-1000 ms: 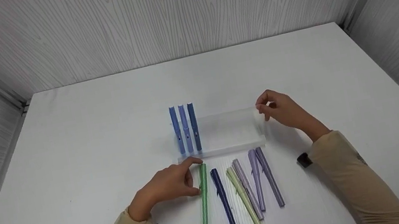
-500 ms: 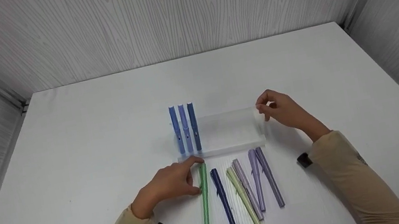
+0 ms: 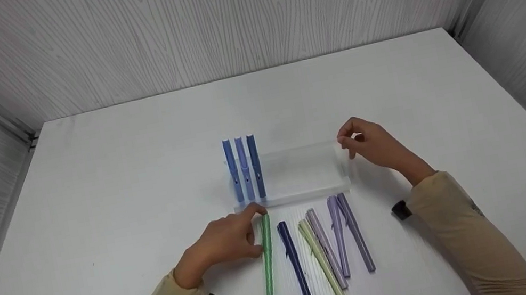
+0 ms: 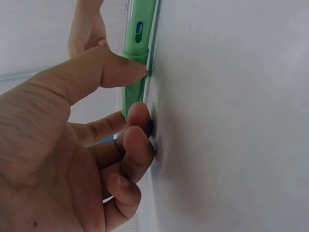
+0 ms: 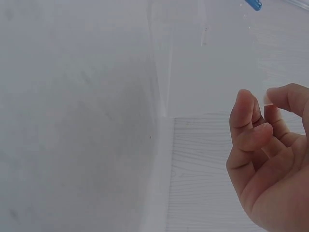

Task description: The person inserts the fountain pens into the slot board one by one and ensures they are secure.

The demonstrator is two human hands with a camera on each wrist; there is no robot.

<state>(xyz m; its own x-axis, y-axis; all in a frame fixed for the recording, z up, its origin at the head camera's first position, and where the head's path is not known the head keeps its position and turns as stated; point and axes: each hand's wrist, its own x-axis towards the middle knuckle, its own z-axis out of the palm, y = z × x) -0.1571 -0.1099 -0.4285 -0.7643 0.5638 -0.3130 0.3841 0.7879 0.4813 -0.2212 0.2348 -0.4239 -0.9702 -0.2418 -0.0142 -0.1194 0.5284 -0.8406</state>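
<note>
A green capped pen (image 3: 268,263) lies in front of the clear pen stand (image 3: 304,196). My left hand (image 3: 225,239) pinches it, index finger at its far end and thumb against its side. Up close in the left wrist view, the thumb (image 4: 123,72) presses the green pen (image 4: 137,41) beside the small window in its barrel; the other fingers curl below. My right hand (image 3: 373,144) pinches the stand's far right corner between thumb and index finger. Three blue pens (image 3: 246,172) rest side by side at the stand's left end, leaning back.
Right of the green pen lie a navy pen (image 3: 295,266), a pale yellow-green pen (image 3: 322,261), and light purple (image 3: 328,252), lilac (image 3: 339,237) and darker purple (image 3: 356,234) pens. Wood-grain panels (image 3: 240,16) border the white table (image 3: 134,154) behind and at both sides.
The left hand and the green pen have shifted very slightly, the pen's near end swinging a little right and then back left. The right hand and stand have stayed put.
</note>
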